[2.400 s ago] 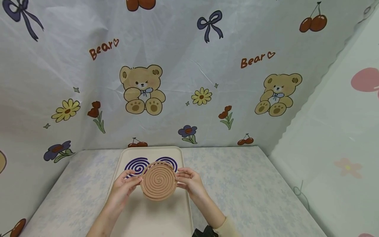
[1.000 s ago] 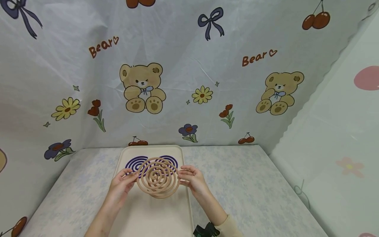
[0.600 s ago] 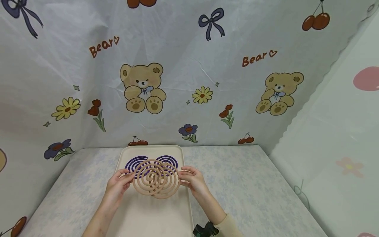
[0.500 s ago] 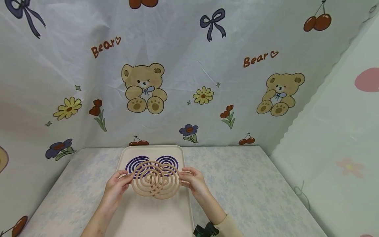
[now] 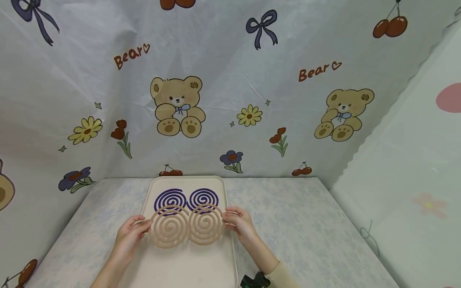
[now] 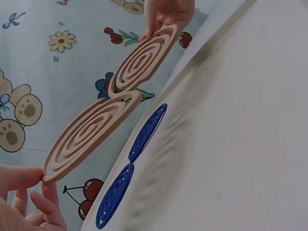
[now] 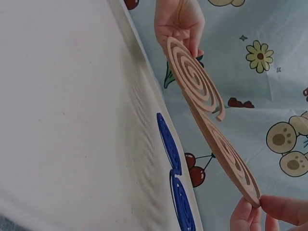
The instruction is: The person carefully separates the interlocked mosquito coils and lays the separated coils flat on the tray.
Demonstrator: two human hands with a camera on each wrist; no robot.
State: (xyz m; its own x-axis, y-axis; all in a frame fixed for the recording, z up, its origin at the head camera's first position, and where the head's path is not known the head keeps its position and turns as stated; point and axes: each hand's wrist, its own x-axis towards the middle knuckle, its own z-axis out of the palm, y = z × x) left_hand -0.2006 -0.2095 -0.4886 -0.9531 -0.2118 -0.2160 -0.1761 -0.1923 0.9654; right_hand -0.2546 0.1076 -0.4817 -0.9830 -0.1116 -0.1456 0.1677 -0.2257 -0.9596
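Two tan mosquito coils hang side by side above the tray in the head view. My left hand [image 5: 127,236] pinches the outer rim of the left tan coil [image 5: 169,243] between thumb and fingers. The right tan coil [image 5: 207,241] is pinched at its outer edge by my right hand [image 5: 242,224]. Their inner edges lie close together in the middle; I cannot tell whether they touch. Two blue mosquito coils, the left one [image 5: 165,197] and the right one [image 5: 204,193], lie flat at the tray's far end, partly covered by the tan ones.
Under the coils is a cream rectangular tray [image 5: 187,268] with a low rim, on a pale blue mottled tabletop [image 5: 284,228]. A bear-patterned cloth [image 5: 216,80] closes off the back. A black device [image 5: 255,281] sits at the right wrist.
What looked like one compact tan disc has come apart into two open coils. My left hand has moved left and down with one; the right has shifted slightly right with the other.
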